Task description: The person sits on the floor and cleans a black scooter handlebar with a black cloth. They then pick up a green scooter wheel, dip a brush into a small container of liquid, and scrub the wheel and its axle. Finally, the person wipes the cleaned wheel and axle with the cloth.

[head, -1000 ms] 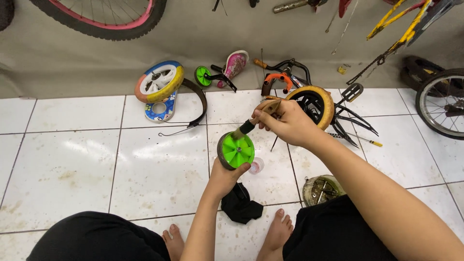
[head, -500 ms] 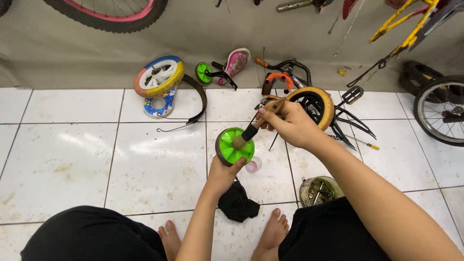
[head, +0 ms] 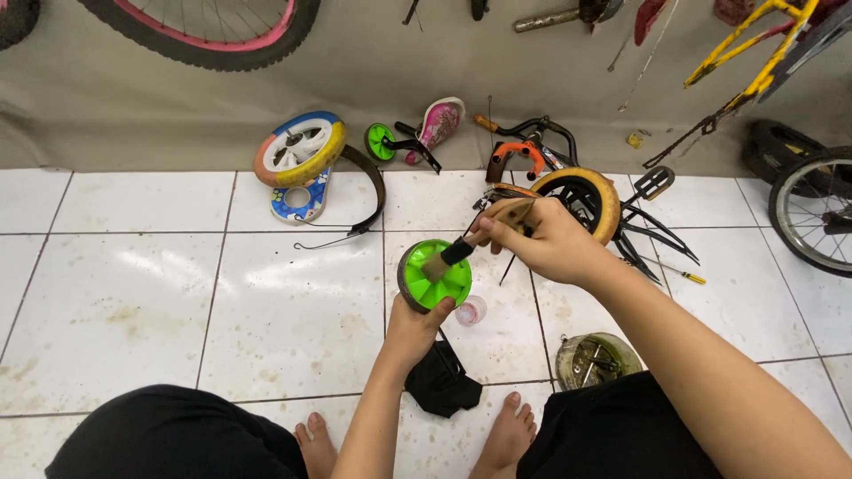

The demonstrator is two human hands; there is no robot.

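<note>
Meanwhile, we brush a small green wheel [head: 434,275] over the white tiled floor [head: 133,293].

Our left hand [head: 415,330] grips the wheel from below, holding it up just in front of our knees; our right hand [head: 543,238] is closed around a wooden-handled brush [head: 461,249], bristles on the wheel's face. We judge the cleaning step underway, and the next stroke calls for turning the wheel to reach unbrushed parts. Compared with 1 second ago, the brush sits lower on the wheel's face. A black cloth [head: 441,381] and 1 small jar [head: 470,310] lie beneath.
</note>
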